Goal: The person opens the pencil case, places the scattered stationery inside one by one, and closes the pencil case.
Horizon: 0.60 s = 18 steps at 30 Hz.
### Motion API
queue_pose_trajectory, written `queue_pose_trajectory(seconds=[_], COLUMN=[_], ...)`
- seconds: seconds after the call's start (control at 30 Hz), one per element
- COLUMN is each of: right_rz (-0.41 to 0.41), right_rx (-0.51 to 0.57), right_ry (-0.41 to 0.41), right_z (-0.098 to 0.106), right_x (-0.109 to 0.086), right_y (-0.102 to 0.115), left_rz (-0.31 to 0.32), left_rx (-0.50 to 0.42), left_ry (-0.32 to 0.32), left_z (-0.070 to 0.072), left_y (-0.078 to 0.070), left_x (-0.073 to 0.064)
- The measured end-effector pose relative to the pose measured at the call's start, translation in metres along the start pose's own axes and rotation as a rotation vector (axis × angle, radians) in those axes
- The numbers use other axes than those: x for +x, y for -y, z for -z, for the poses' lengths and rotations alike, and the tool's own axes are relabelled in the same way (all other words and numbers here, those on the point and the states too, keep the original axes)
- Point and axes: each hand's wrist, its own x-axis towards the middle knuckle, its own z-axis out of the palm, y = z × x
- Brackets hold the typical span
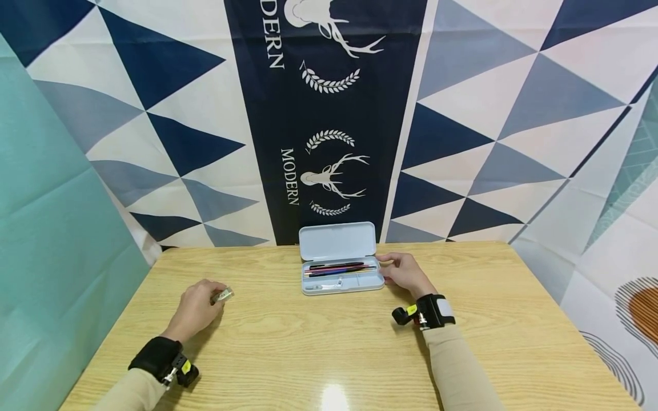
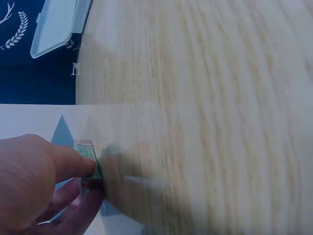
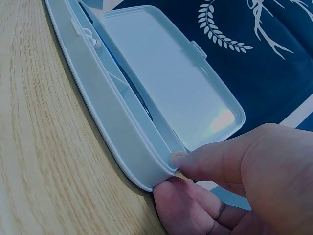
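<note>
A light blue pencil case [image 1: 344,292] stands with its lid up at the back of the table. Pencils and pens [image 1: 336,269] lie in its rear compartment; a small clear and white item [image 1: 326,284] is in the front one. My right hand [image 1: 403,271] grips the case's right end, thumb [image 3: 210,164] over the rim and fingers against the outer wall. Off to the left, my left hand [image 1: 197,305] pinches a small block in a green and white wrapper [image 2: 87,155] between thumb and fingers, close over the table. The palm hides part of the block.
The wooden table [image 1: 288,342] ends at a patterned cloth backdrop [image 1: 329,120] just behind the case. A teal cloth [image 1: 56,240] hangs along the left side. Both wrists carry black camera straps [image 1: 434,311].
</note>
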Motion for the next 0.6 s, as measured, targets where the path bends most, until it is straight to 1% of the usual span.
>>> queue_pose_trajectory(seconds=[0.23, 0.6], right_rz=[-0.015, -0.019], right_rx=[-0.008, -0.009], right_ry=[-0.009, -0.010], right_z=[-0.0008, -0.0007], right_x=[0.0021, 0.0021], right_y=[-0.0020, -0.0022], left_rz=[0.004, -0.019], left_rx=[-0.002, -0.008], left_ry=[0.000, -0.006], left_z=[-0.0017, -0.0009], left_y=[0.0007, 0.0008], left_x=[-0.0001, -0.0006])
